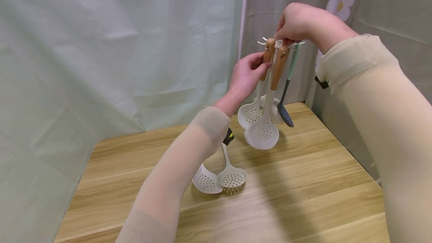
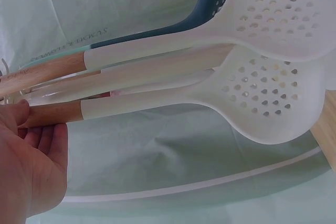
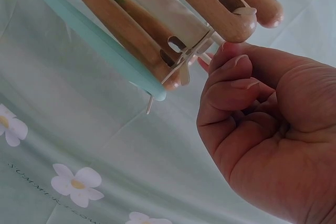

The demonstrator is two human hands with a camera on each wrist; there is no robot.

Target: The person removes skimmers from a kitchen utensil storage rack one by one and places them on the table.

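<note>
Hanging on white hook rack (image 1: 281,42) at far right of table (image 1: 303,198): two wood-handled white skimmers, one teal-handled dark spoon (image 1: 286,113). My left hand (image 1: 246,76) pinches wooden handle of rear skimmer (image 1: 250,114), thumb and fingers (image 2: 31,135) curled round it. Front skimmer (image 1: 262,133) hangs just beside, bowls overlapping. My right hand (image 1: 297,21) on top of rack, fingers (image 3: 231,72) curled, pinching hook hub. Two more perforated white ladles (image 1: 219,179) flat on table near my left forearm.
</note>
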